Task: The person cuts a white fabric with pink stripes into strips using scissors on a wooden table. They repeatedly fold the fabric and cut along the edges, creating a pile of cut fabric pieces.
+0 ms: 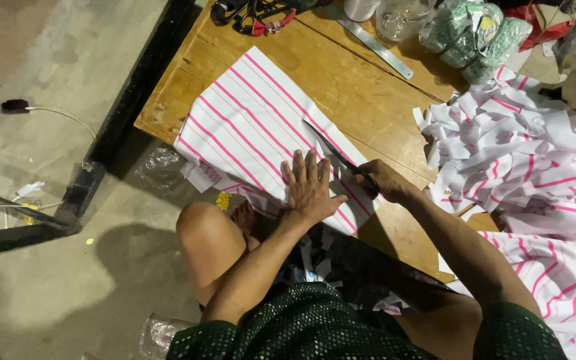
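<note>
A white fabric piece with pink stripes (255, 127) lies flat on a wooden table (341, 80). My left hand (309, 187) presses flat on the fabric's near end, fingers spread. My right hand (380, 180) grips the handles of dark scissors (331, 150), whose blades point up-left along the fabric's right edge, just beside my left hand.
A heap of cut white and pink fabric strips (521, 147) fills the table's right side. A metal ruler (375, 47), green thread bundles (475, 37), clear plastic bags and black tools lie at the far edge. My bare knee (205, 233) is below the table edge; concrete floor on the left.
</note>
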